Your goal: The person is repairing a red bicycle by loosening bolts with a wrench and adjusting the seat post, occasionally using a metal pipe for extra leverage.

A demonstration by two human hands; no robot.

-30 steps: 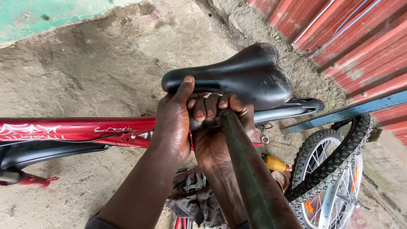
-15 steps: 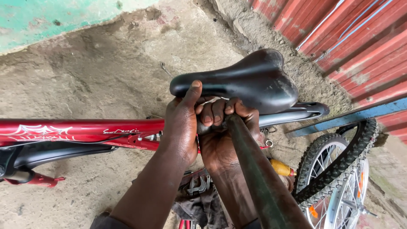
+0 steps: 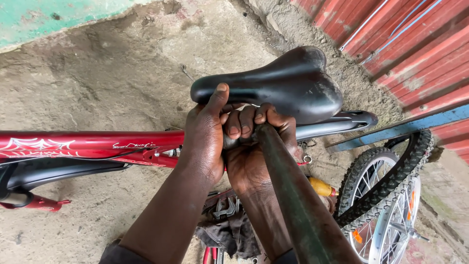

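A black bicycle saddle [image 3: 288, 85] sits above a red bicycle frame [image 3: 88, 144]. My left hand [image 3: 202, 134] grips the post just under the saddle's nose, thumb pressed up against the saddle. Beside it, my right hand [image 3: 256, 146] is closed around the upper end of a long dark green bar [image 3: 298, 205] that runs down toward me. What the bar's end meets under the saddle is hidden by my fingers.
The knobby rear wheel [image 3: 391, 195] stands at lower right under a black rear rack [image 3: 342, 122]. Wrenches [image 3: 224, 208] and a dark rag [image 3: 229, 234] lie on the concrete floor below my arms, with a yellow-handled tool [image 3: 322, 187] nearby. Red corrugated sheeting [image 3: 410, 44] is at upper right.
Both hands keep the same grip. The view has shifted slightly, so the saddle and hands sit a little further right and lower in the frame.
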